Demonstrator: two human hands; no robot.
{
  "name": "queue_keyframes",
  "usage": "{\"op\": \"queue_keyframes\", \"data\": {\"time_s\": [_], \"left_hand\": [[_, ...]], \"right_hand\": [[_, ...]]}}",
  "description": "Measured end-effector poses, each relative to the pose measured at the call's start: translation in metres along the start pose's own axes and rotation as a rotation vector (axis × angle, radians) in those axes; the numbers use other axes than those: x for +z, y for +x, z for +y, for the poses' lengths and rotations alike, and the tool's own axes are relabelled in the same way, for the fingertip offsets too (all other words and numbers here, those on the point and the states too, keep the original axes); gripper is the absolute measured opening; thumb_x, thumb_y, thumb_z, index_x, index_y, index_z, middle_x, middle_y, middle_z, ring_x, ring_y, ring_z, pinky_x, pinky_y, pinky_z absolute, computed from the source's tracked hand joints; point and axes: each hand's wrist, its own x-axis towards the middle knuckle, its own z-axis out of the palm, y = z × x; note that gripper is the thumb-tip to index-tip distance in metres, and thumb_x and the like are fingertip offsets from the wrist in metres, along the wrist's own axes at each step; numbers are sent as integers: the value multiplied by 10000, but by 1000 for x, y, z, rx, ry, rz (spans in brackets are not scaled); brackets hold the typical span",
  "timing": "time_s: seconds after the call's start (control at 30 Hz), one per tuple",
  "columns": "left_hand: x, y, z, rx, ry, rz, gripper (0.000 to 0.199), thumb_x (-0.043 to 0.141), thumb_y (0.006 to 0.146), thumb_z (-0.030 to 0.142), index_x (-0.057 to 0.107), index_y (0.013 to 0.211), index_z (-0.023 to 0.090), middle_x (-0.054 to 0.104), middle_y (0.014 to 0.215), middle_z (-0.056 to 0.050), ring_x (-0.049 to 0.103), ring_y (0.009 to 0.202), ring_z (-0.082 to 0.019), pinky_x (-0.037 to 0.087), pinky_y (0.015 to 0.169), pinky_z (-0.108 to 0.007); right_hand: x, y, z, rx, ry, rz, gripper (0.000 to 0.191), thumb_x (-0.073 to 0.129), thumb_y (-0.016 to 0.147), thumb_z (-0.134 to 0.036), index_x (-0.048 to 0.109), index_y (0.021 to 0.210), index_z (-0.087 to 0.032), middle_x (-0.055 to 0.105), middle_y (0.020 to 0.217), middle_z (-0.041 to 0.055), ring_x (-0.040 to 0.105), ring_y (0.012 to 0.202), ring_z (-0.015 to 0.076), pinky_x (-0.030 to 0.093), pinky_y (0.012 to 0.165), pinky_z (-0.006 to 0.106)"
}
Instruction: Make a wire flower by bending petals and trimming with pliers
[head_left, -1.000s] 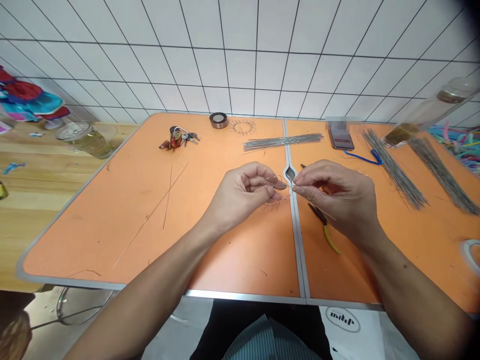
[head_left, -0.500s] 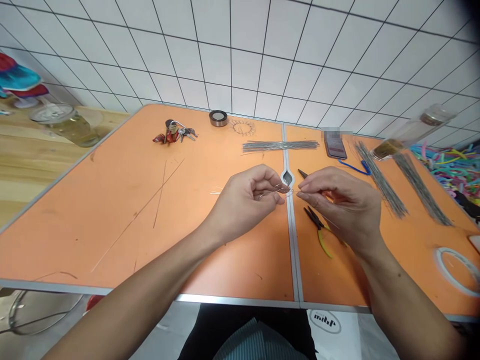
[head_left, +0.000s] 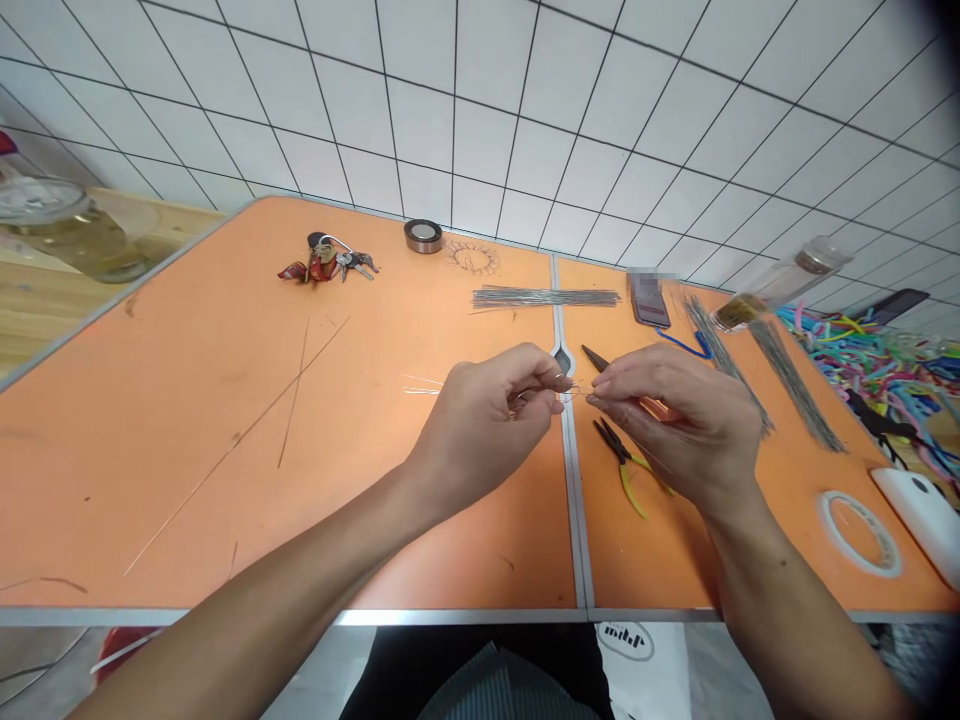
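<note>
1. The left hand (head_left: pixel 491 415) and the right hand (head_left: pixel 675 420) met over the centre seam of the orange table (head_left: pixel 225 400), fingertips almost touching, each pinched shut on the same thin wire (head_left: pixel 574 390).
2. The wire sat right between the two hands, just above the tabletop; neither hand had to reach, and both were equally close to it.
3. Its long axis ran roughly left to right, from one pinch to the other. A faint tail seemed to trail out past the left hand toward the left, though it was too thin to be sure.
4. Whether the short stretch between the fingertips was straight or twisted could not be told.
5. The pliers (head_left: pixel 622 460) lay on the table just beneath the right hand, untouched, handles toward the person.
6. A bundle of straight wires (head_left: pixel 546 297) lay farther back, also running left to right, well apart from both hands.
</note>
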Motion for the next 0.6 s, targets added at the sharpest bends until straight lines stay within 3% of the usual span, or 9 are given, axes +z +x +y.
{"op": "queue_keyframes", "data": {"time_s": [0.2,0.6], "left_hand": [[1,-1,5,14,22,31,142,676,916,105,686,949,243,864,982,-17,819,845,-189,612,741,-305],[1,-2,3,-24,47,62,183,690,911,88,780,991,227,862,940,-14,828,878,-186,595,742,-294]], "right_hand": [[-1,1,-5,21,-42,7,222,770,973,-136,808,952,-353,832,870,9,793,791,246,650,680,412],[5,1,-4,-37,-127,15,247,729,949,-75,765,935,-319,812,888,15,773,796,224,603,673,378]]}}
